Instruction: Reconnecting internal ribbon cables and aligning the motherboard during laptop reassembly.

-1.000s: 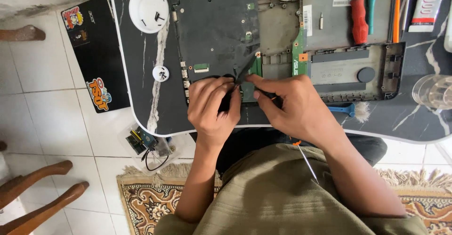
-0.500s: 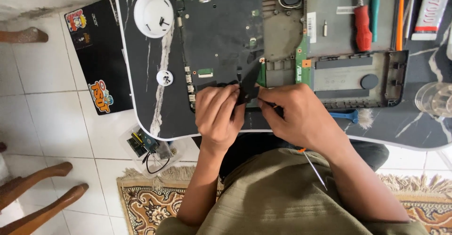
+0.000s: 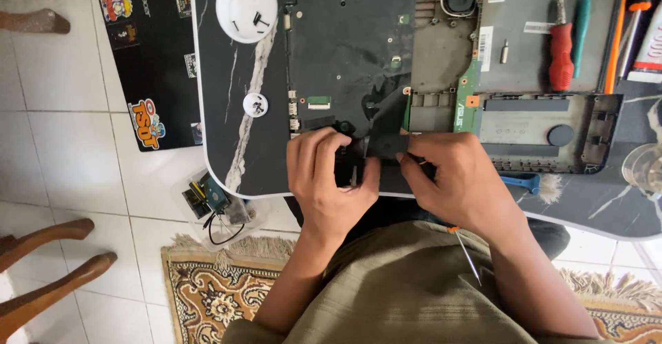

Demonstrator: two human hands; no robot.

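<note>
Centrally, both hands (image 3: 386, 178) on black laptop board (image 3: 352, 61), white label (image 3: 485, 47) rightward.

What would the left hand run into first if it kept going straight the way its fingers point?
The left hand points away from the body, up the picture. Its fingertips already rest at the near edge of the black circuit board, so it would probably slide onto that board first; height above it is unclear.
</note>
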